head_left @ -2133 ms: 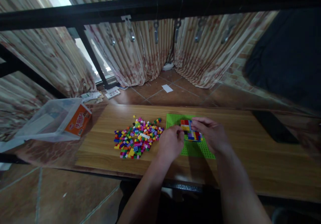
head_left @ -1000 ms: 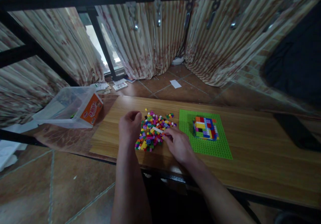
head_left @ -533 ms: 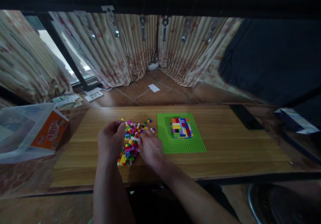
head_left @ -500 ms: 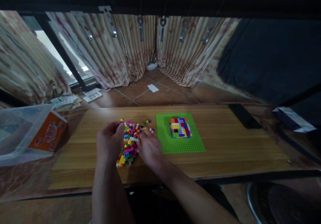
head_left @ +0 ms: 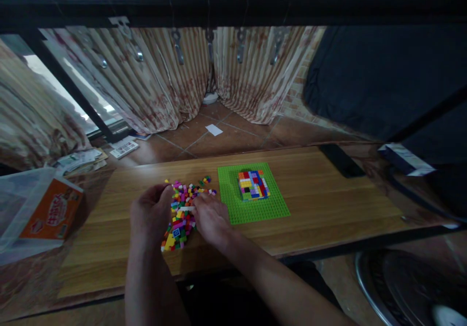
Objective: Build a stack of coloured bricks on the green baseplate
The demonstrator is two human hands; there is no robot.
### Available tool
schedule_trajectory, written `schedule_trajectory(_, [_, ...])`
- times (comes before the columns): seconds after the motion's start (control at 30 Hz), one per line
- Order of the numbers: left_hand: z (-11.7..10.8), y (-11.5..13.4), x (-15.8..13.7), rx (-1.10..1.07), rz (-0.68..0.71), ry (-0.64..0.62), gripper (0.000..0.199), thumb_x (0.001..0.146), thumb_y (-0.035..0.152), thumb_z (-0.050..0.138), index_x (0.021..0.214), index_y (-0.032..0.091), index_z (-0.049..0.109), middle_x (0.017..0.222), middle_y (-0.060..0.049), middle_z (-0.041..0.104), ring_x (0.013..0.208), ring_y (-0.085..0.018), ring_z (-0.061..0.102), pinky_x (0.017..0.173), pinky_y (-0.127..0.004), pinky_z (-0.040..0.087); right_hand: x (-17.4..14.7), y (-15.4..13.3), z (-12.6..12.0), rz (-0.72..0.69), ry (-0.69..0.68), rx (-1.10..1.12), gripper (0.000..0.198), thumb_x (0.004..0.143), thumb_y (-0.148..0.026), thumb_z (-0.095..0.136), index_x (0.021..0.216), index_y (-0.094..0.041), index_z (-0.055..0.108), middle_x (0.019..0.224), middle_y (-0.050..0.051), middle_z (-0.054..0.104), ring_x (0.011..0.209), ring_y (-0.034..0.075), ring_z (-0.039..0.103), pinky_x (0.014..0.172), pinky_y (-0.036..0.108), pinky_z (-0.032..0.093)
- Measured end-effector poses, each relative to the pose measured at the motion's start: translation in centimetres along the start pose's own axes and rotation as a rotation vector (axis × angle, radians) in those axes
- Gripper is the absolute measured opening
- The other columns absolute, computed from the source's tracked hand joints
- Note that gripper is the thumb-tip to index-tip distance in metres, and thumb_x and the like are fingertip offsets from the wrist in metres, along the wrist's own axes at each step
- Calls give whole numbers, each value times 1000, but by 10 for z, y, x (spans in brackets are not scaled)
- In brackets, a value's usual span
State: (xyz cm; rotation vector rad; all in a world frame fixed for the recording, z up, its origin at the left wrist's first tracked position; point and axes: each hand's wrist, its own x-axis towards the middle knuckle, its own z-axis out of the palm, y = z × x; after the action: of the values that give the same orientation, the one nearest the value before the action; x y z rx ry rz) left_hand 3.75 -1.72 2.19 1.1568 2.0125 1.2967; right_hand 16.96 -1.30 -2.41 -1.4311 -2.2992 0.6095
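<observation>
A heap of small, many-coloured toy bricks (head_left: 182, 228) lies between my two hands on the wooden board. At its left edge is my left hand (head_left: 151, 211), closed with thumb and forefinger pinched together; anything between them is hidden. My right hand (head_left: 212, 217) reaches over the right side of the heap, its fingers closed at the end of a long white brick (head_left: 187, 208). To the right of that hand lies a green studded baseplate (head_left: 255, 211). A low, blocky build of mixed bricks (head_left: 254, 185) sits on it.
A clear plastic bin (head_left: 22, 194) with an orange label stands off the board's left end. A dark phone-like slab (head_left: 341, 160) lies at the far right of the wooden board (head_left: 321, 214). Beyond it is a small box (head_left: 405, 159). A dark bar crosses above.
The view has turned, so the board and bricks appear further left and slightly tilted. Both hands keep nearly the same place over the heap.
</observation>
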Motion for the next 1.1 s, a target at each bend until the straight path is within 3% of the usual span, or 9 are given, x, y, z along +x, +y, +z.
schedule_trajectory(0.2, [-3,1,-1,-137,-38,80,30,68,34,62,86,11,71,73,-4,68,62,-13,57,58,-21,44,2,6,-1,26,59,95,17,88,-15,51,91,-19,67,96,7,67,94,20,59,85,31,42])
schedule_trajectory(0.4, [-10,0,-1,-248,-63,132,27,69,32,62,84,11,70,70,-3,66,57,-10,53,56,-21,42,5,21,-7,54,93,245,13,86,-17,54,87,-19,67,90,4,68,82,16,61,77,29,43])
schedule_trajectory(0.67, [-18,-9,-1,-11,-45,33,26,72,32,58,82,12,71,67,-2,65,61,-13,55,57,-22,40,8,37,-18,133,128,132,12,82,-18,58,83,-20,69,87,4,71,78,17,63,73,29,44])
schedule_trajectory(0.8, [-22,-16,-1,118,-27,-31,24,73,31,54,75,13,70,60,0,61,60,-14,54,55,-22,36,7,45,-19,154,127,189,11,80,-20,60,81,-21,71,84,4,73,77,18,65,74,30,46])
schedule_trajectory(0.9, [-22,-18,0,140,-25,-72,24,74,31,53,75,14,70,59,1,59,61,-14,54,54,-22,34,7,48,-20,195,134,423,11,78,-22,60,82,-21,71,80,3,73,75,17,65,74,31,47])
schedule_trajectory(1.0, [-15,-17,0,101,4,-143,24,73,32,56,80,15,71,66,0,64,67,-16,58,57,-22,39,4,43,-22,297,121,853,13,72,-27,66,82,-19,70,73,1,70,67,15,62,66,29,48])
schedule_trajectory(1.1, [-1,-10,-3,0,63,-284,26,73,34,58,85,16,72,78,-3,69,73,-17,61,63,-23,44,-2,31,-26,453,53,1269,27,62,-32,76,83,-18,69,64,-2,64,55,11,55,52,24,43])
